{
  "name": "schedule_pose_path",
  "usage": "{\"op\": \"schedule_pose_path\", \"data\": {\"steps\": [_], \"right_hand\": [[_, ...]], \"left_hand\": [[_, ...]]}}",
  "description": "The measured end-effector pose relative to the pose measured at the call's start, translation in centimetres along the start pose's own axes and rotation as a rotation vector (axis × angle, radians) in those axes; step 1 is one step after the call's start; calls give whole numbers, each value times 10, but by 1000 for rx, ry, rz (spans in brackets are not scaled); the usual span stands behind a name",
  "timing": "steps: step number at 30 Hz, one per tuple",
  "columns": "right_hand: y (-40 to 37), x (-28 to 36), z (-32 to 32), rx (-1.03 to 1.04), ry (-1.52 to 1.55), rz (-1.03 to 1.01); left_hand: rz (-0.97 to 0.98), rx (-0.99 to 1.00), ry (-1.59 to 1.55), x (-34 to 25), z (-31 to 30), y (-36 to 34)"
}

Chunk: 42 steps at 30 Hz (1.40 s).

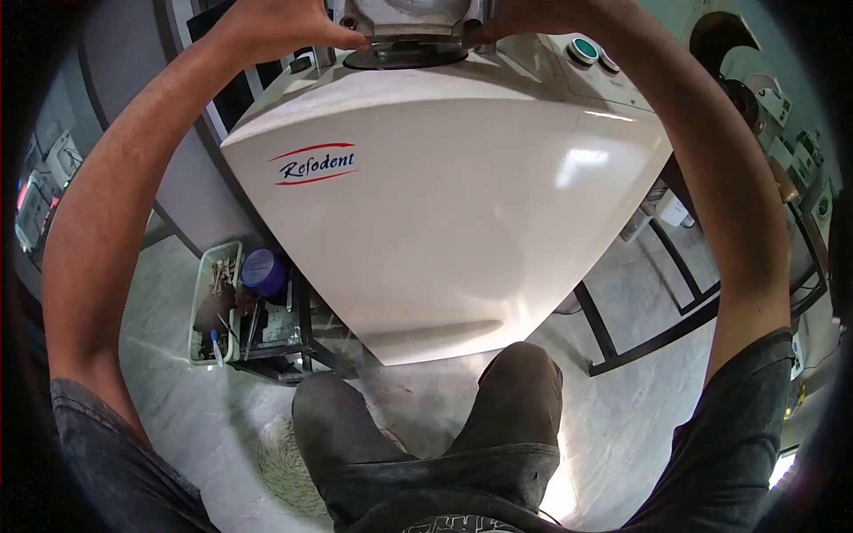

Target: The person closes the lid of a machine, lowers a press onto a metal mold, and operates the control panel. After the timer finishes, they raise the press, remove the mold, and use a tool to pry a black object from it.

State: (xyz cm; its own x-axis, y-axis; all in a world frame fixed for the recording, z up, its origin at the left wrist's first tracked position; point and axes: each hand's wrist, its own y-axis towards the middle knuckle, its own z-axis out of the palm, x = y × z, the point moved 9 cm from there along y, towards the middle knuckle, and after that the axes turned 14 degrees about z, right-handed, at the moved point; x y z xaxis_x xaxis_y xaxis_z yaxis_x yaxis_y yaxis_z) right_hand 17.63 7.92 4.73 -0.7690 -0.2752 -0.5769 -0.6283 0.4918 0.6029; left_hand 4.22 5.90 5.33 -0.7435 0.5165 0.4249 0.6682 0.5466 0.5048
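Note:
A large white machine cabinet (444, 195) with "Refodent" lettering stands in front of my knees. On its top, at the upper edge of the view, is a grey metal housing (404, 13) above a dark round base (404, 58). My left hand (280, 28) is at the housing's left side, its thumb against the lower corner. My right hand (533, 16) mirrors it on the right, thumb tip at the other lower corner. Both hands look closed on the housing, though the upper edge cuts off most of their fingers.
A green button (583, 50) sits on the cabinet's top right. Lower left, a pale plastic bin (197, 311) of small tools stands beside a purple-lidded tub (264, 271) on a black metal stand (306, 333). A black metal frame (657, 338) is on the right.

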Motion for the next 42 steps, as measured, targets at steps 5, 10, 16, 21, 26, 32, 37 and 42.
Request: {"op": "schedule_pose_path", "data": {"steps": [5, 10, 16, 21, 26, 32, 37, 42], "right_hand": [[2, 3, -14, 58, 91, -52], [1, -7, -16, -31, 41, -81], [4, 6, -9, -121, -93, -67], [11, 3, 5, -182, -134, -49], [17, 2, 11, -98, -180, -51], [21, 9, 24, -198, -165, -116], [16, 0, 22, -52, -134, -50], [15, 2, 14, -219, -69, -80]], "left_hand": [[46, 18, 253, 10, 8, -8], [192, -31, 221, -4, -5, -1], [196, -10, 157, 3, -2, -4], [234, 11, 323, 0, 2, 5], [217, -6, 318, 4, 8, 4], [210, -1, 342, 18, 23, -3], [207, 23, 275, 5, 12, 5], [140, 67, 264, -1, 10, 5]]}}
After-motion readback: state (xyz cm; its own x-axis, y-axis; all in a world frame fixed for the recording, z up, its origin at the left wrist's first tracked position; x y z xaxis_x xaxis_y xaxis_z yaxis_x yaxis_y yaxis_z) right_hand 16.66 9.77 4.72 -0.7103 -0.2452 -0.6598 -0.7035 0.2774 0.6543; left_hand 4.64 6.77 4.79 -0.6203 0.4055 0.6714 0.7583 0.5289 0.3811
